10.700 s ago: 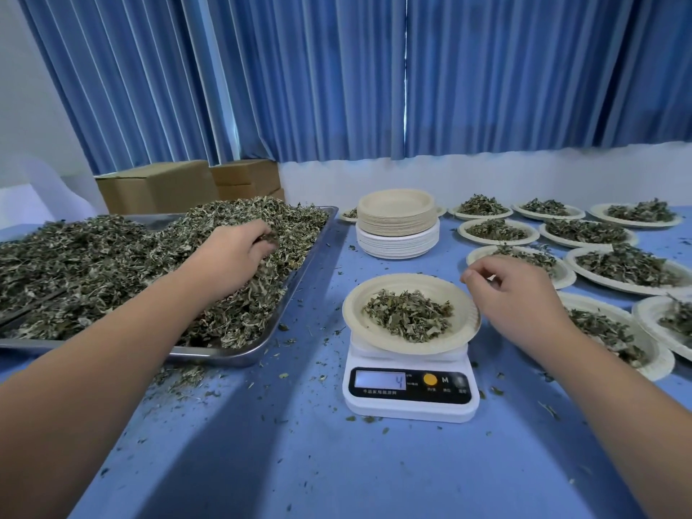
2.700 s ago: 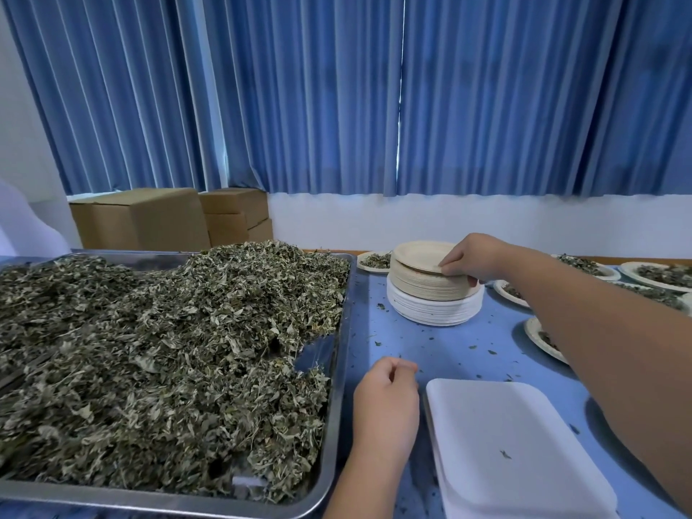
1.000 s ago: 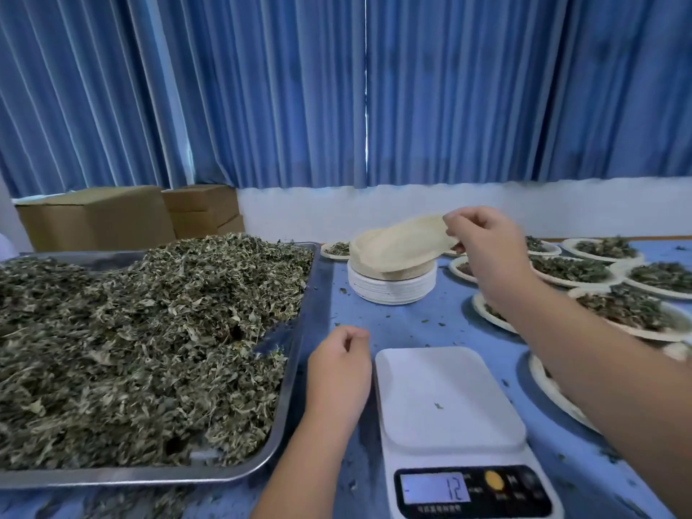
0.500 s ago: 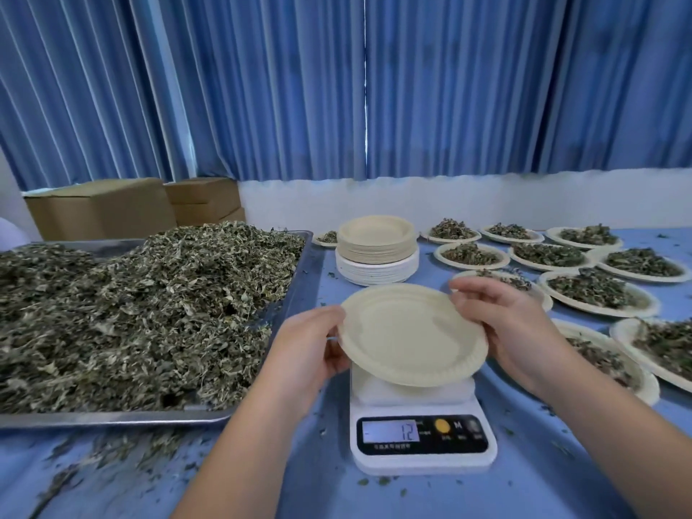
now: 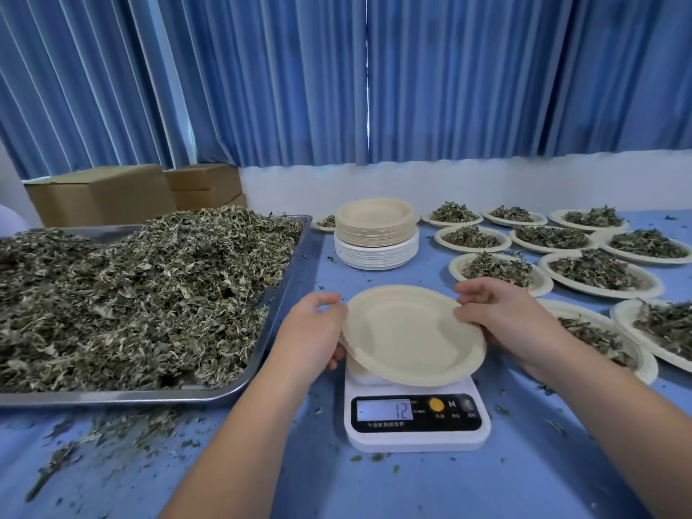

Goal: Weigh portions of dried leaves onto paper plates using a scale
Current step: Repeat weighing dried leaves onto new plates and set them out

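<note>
Ok, head view, the only one. The scale stands on the blue surface right in front. The empty plate is over its platform, held from both sides. The left hand pinches the left rim with curled fingers. The right hand grips the right rim, thumb on top. The plate looks slightly tilted, and I can't tell if its underside touches the platform yet. The display reads 12; any sign ahead of it is too small to call.

Step in hand, my read: seat the plate, then zero. To do it well:
- Lower it flat and centred, with no rim touching the surface or the tray on the left.
- Take both hands fully off before trusting the number; finger contact skews it.
- Let the reading settle, then tare or note the plate's own weight. That 12 shouldn't carry into the portion.
- A paper plate is light and flexes, so let go gently or it skids off centre.

The dried leaves are heaped in the tray near the left hand, so it's a short reach for feeding. The stack of spare plates is behind the scale. The filled plates spread to the right, one just beside the right hand, so mind the wrist doesn't clip it.
</note>
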Motion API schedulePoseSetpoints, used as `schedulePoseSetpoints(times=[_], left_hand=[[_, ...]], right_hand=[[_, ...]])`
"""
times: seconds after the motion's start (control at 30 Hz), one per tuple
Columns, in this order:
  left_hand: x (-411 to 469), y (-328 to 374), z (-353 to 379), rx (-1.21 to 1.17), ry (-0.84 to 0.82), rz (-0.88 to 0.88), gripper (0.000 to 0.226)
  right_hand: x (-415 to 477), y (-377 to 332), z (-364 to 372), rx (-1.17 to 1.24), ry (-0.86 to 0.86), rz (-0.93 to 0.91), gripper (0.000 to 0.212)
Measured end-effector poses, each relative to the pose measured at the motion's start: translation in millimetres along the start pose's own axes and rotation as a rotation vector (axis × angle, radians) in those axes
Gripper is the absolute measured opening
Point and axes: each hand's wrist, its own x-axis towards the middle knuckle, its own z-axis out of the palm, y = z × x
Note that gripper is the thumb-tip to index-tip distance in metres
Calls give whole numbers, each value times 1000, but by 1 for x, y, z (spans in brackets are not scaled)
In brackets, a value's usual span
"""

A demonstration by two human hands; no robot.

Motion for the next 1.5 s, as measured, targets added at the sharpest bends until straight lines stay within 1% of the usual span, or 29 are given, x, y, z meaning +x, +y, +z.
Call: schedulePoseSetpoints(times=[0.07, 0.13, 0.2, 0.4, 0.5, 0.67, 0.93, 1.07, 1.13, 1.3, 1.4, 1.43, 1.47, 1.5], left_hand=[[0, -2, 0, 117, 33, 26, 21], [-1, -5, -1, 234, 46, 25, 32], [-1, -7, -2, 284, 44, 16, 36], [1, -9, -3, 336, 35, 12, 46], [3, -11, -4, 342, 46, -8, 43], [3, -10, -5, 352, 47, -27, 34], [3, -12, -4, 370, 69, -8, 37], [5, -14, -3, 314, 82, 24, 35], [4, -13, -4, 296, 122, 69, 33], [-5, 7, -16, 154, 301, 277, 29], [-10, 10, -38, 64, 415, 320, 30], [-11, 10, -46, 97, 437, 313, 33], [-9, 8, -54, 194, 442, 300, 38], [-7, 5, -62, 349, 426, 289, 43]], right_hand=[[0, 1, 0, -23, 4, -5, 21], [0, 0, 0, -71, 41, -10, 14], [1, 0, -1, -94, 81, -17, 9], [-6, -8, 0, -181, 159, -69, 8], [-9, -11, 0, -221, 193, -103, 10], [-12, -12, 0, -276, 202, -137, 10], [-15, -14, 2, -278, 223, -182, 14], [-15, -15, 0, -325, 222, -208, 12], [-15, -15, 0, -341, 225, -218, 12], [-15, -14, -1, -339, 225, -231, 13], [-16, -14, -3, -347, 217, -248, 15], [-16, -14, -3, -343, 218, -252, 16], [-16, -15, -3, -340, 220, -258, 16], [-15, -16, -3, -338, 221, -265, 15]])
